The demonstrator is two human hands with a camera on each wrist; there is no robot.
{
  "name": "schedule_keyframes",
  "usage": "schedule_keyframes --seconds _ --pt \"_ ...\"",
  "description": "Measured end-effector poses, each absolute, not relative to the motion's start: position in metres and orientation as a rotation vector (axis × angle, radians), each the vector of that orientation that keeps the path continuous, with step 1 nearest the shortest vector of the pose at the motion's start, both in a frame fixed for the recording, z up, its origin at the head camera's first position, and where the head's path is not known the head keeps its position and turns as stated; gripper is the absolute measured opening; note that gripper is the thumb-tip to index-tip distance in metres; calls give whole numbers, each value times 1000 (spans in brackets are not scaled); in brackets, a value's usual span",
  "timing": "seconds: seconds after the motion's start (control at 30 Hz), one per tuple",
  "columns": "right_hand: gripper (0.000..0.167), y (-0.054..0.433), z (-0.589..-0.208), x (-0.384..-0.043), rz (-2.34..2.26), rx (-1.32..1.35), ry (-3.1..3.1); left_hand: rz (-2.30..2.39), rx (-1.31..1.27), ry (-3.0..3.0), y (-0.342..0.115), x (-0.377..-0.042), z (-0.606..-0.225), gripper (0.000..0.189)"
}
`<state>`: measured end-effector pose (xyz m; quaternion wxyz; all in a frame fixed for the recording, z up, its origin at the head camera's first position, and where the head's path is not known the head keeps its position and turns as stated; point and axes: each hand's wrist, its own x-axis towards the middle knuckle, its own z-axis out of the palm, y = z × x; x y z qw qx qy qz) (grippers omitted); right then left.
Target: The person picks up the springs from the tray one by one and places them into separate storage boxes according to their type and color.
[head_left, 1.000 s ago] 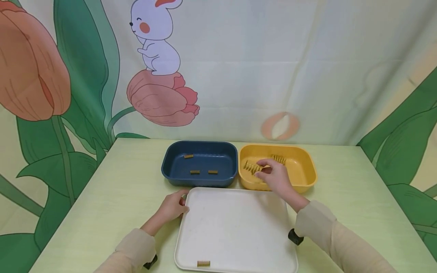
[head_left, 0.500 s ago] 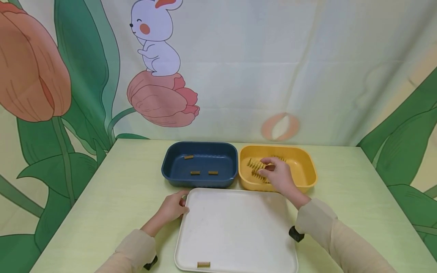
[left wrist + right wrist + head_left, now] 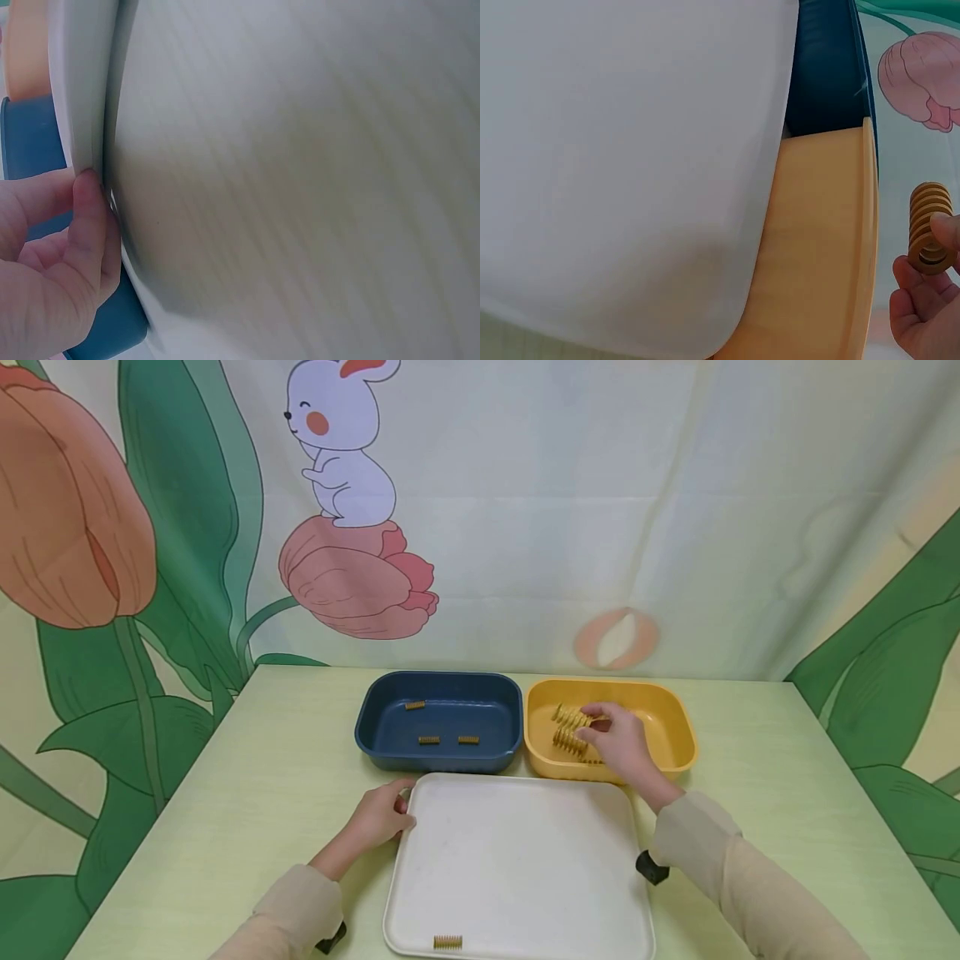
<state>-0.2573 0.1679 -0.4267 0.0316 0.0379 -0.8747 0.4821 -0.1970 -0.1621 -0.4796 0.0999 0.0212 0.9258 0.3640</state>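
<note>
Over the yellow bin (image 3: 678, 752), my right hand (image 3: 626, 747) pinches a gold coil spring (image 3: 567, 717) between thumb and fingers. The right wrist view shows this thick-coiled spring (image 3: 928, 206) at the fingertips of the right hand (image 3: 934, 315). Another large spring (image 3: 568, 742) lies in the bin just below it, and part of one more shows near the front wall. My left hand (image 3: 372, 814) grips the white tray (image 3: 517, 860) at its left edge near the far corner; in the left wrist view, the thumb and fingers of that hand (image 3: 56, 277) close on the rim (image 3: 86, 112).
A dark blue bin (image 3: 438, 762) stands left of the yellow one and holds 3 small springs, one of them a spring (image 3: 468, 740) near its right side. A lone small spring (image 3: 447, 942) lies at the tray's near edge. Behind the table (image 3: 750, 735) hangs a printed curtain (image 3: 525, 527).
My right hand has shifted a little to the right over the yellow bin, carrying the spring along. The left hand and the tray have stayed in place.
</note>
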Motion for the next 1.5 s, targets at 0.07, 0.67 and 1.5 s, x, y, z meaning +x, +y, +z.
schedule_keyframes --seconds 0.07,0.67,1.5 --pt "33 169 -429 -259 1488 106 -2692 1078 60 2734 -162 -197 -480 50" --pt "33 180 -437 -275 1475 15 -2758 1098 74 2740 -163 -197 -480 48" --pt "33 190 -446 -288 1450 -46 -2794 1069 97 2770 -164 -198 -481 49"
